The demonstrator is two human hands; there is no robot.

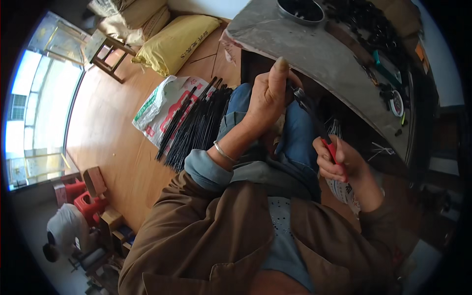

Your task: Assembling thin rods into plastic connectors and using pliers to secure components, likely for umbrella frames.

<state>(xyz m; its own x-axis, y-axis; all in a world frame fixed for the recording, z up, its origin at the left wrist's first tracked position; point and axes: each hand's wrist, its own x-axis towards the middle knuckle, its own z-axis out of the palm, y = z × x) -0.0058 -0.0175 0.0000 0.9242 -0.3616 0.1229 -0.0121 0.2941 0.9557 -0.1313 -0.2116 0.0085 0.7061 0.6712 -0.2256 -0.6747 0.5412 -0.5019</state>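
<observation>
Above my lap, close to the table's near edge, my left hand [269, 94] is closed with its thumb pointing up. Whatever its fingers hold is mostly hidden; something dark shows beside them. My right hand [344, 162] grips the red handles of a long dark tool that looks like pliers [314, 115]. The metal head of that tool reaches up to the fingers of my left hand.
Many thin black rods [199, 128] lie on a white printed sack [152, 110] on the wooden floor, left of my legs. A grey table [314, 54] bears a round pan [302, 11], black parts [364, 22] and a tape roll [397, 103]. Another person [71, 228] bends over at lower left.
</observation>
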